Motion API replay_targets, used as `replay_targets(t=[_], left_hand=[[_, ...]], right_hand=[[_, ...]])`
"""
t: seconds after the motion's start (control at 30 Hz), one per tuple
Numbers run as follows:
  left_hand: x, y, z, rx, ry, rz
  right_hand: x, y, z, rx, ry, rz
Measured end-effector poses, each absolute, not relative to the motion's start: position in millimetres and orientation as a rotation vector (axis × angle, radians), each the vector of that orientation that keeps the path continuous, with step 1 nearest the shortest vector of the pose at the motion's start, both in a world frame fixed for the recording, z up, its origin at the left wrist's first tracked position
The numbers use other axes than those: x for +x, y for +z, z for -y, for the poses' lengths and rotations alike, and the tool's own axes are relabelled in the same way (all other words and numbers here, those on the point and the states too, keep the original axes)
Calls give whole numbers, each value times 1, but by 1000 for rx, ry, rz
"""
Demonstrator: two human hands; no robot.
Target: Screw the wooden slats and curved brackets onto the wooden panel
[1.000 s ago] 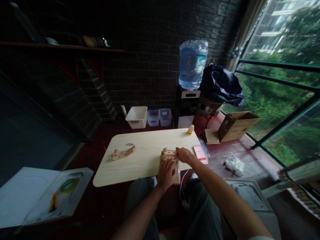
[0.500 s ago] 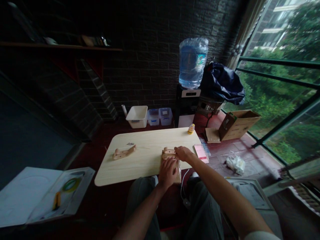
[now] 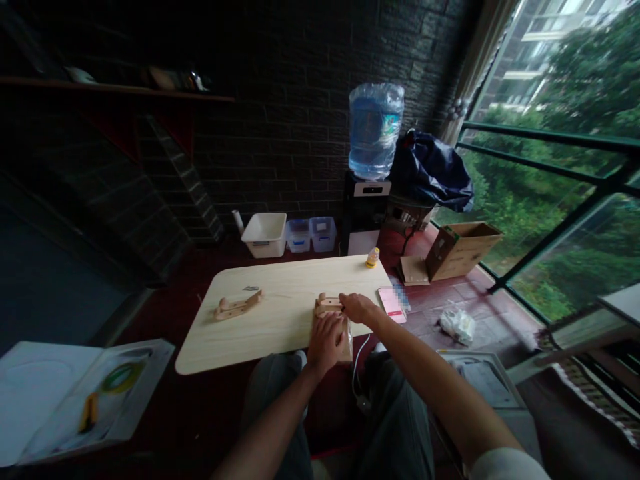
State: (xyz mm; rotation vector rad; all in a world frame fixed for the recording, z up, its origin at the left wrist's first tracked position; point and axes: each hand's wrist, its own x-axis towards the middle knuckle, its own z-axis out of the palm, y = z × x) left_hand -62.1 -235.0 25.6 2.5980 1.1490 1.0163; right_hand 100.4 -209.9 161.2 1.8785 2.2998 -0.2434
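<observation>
1. Head view: the wooden part [image 3: 329, 303] is pale brown, narrow, with small dark holes and a rounded knob at its left end.
2. Its long axis runs left to right, knob leftward, roughly along the desk [image 3: 285, 320].
3. It lies at the far end of a brown slab [image 3: 347, 352] by the near edge.
4. The right hand [image 3: 357, 308] curls its fingers at the part's right end; the left hand [image 3: 326, 341] lays its fingers, slightly bent, over the slab; I cannot tell either's grip.
</observation>
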Motion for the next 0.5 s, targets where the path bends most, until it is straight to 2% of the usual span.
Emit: replay_targets(t=[0.3, 0.5], left_hand=[[-63, 28, 236, 2593, 1011, -1142], [-62, 29, 236, 2582, 1038, -1129]], right_hand=[[107, 156, 194, 1772, -336, -2357], [104, 149, 189, 1813, -224, -2291]])
